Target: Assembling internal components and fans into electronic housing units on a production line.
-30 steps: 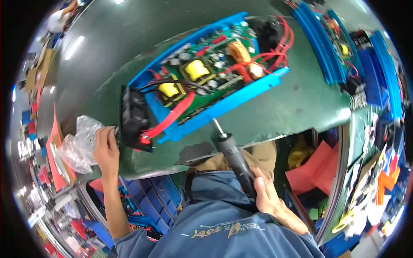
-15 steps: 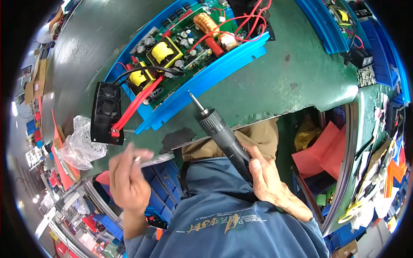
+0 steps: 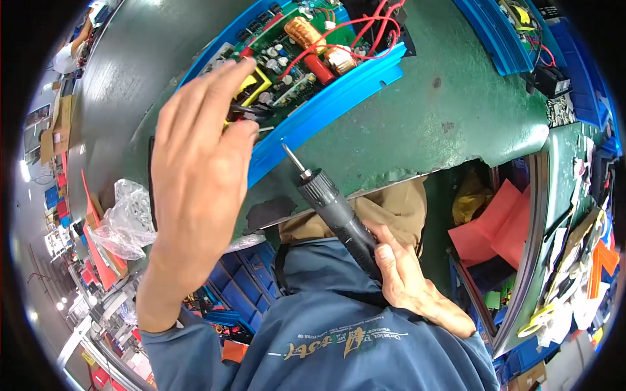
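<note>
My left hand is over the left part of a green circuit board in a blue metal housing. A small, thin, screw-like metal piece sticks out past its thumb; the grip on it is partly hidden. My right hand is wrapped round a black electric screwdriver, its bit close to the housing's near wall. The board carries a copper coil, a red cylinder and a yellow transformer, partly behind my fingers. Red wires loop over its right end.
A second blue housing lies on the green table at the far right, near a pile of screws. Clear plastic bags lie at the left. Below the table edge are blue bins and red sheets.
My left hand has moved up and forward from beside the black fan unit to over the board, covering the fans. The screwdriver has shifted slightly left; my right hand keeps its grip.
</note>
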Tool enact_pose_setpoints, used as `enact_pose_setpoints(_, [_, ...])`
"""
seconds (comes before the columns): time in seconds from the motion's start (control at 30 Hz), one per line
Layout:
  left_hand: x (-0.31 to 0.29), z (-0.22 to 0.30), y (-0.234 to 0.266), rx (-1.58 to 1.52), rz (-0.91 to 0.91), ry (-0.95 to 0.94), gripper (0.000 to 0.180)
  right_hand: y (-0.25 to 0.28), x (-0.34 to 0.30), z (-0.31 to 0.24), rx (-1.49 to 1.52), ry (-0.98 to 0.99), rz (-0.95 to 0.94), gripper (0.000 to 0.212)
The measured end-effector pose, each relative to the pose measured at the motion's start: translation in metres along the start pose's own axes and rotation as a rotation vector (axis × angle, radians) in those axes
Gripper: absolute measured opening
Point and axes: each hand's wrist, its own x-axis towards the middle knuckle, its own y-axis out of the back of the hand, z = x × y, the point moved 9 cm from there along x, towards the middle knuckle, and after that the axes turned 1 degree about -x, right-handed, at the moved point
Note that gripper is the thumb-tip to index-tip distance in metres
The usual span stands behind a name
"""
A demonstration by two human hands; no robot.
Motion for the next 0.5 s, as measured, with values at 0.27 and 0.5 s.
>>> enact_pose_setpoints(0.27, [-0.002, -0.023, -0.016, -0.148, -0.034, 0.038, 0.01, -0.001, 0.005, -0.002, 0.06, -0.066, -0.028, 0.044])
enact_pose_setpoints(0.5, [0.002, -0.023, -0.016, -0.168, -0.029, 0.041, 0.011, 0.001, 0.007, 0.0, 0.097, -0.021, 0.001, 0.047])
